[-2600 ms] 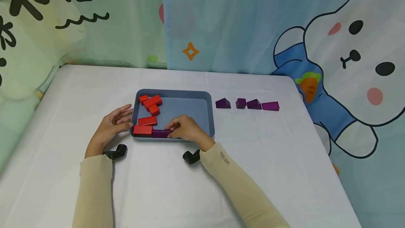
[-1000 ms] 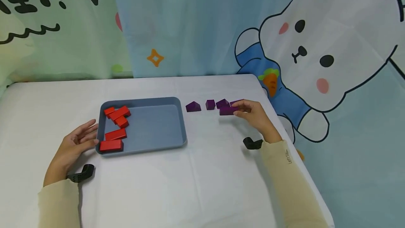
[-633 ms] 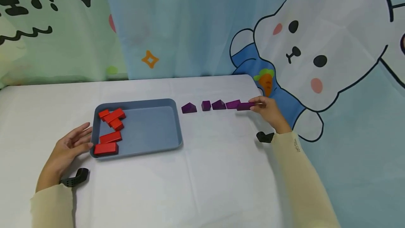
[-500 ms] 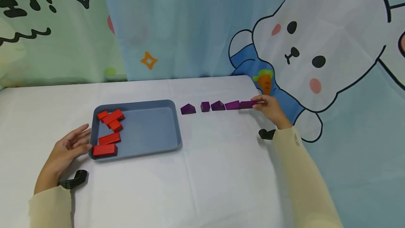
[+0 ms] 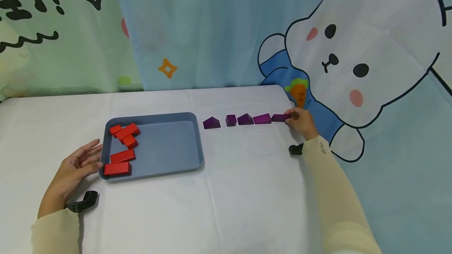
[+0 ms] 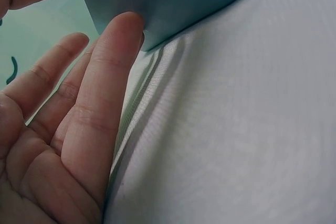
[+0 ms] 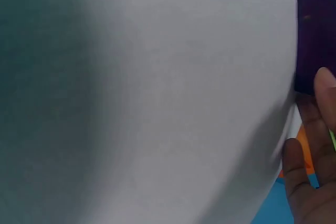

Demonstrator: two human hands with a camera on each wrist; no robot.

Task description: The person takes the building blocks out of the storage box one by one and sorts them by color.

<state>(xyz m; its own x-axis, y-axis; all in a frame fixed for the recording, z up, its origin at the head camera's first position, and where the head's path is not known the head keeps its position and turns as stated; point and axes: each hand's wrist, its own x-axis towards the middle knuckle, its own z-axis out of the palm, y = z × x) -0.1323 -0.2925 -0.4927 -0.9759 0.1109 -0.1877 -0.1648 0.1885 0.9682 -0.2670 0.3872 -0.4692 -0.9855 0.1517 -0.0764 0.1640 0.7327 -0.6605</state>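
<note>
At the far right of the table my right hand [image 5: 303, 124] pinches one end of a long purple block [image 5: 279, 118]. That block lies at the right end of a row of purple blocks, its left end close to a slanted purple block [image 5: 262, 119]. Up close in the right wrist view, thumb and fingers [image 7: 326, 95] are at the dark purple block [image 7: 315, 40]. My left hand [image 5: 75, 171] has loosely extended fingers beside the left wall of a blue-grey tray [image 5: 169, 144], thumb touching its front left corner. Several red blocks [image 5: 117, 169] sit along the tray's left side.
Farther left in the row stand purple blocks with peaked tops [image 5: 211, 123] [image 5: 245, 119] and a small purple block [image 5: 231, 120]. White cloth covers the table [image 5: 159, 214]. A printed curtain [image 5: 212, 30] hangs behind the table's back edge.
My right hand has carried the long purple block out of the tray, rightward to the row's right end. My left hand has stayed by the tray. The head view has swung right.
</note>
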